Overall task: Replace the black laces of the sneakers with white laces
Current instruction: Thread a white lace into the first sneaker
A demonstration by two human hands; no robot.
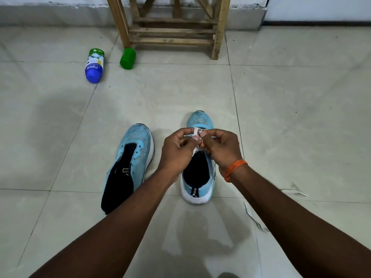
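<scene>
We are holding both hands together over the sneaker (199, 121) standing on the floor (291, 117), toe pointing away from us. Our left hand (176, 151) is pinching the white lace (195, 131) between thumb and curled fingers, and our right hand (220, 149) is pinching the same lace just beside it, so the fingertips are almost touching. The lace is looping up between the two hands and running down toward the sneaker's eyelets; the hands are hiding how far it is threaded. An orange thread (234, 169) is sitting round our right wrist.

The other sneaker (138, 141) is lying just to the left, near but apart, its dark tongue hanging out over the heel. A loose lace (251, 215) is trailing on the floor by our right forearm. Well beyond the sneakers, a bottle (94, 65) is lying on its side, a green tub (127, 58) is resting near it, and a wooden stool (172, 35) is standing by the wall.
</scene>
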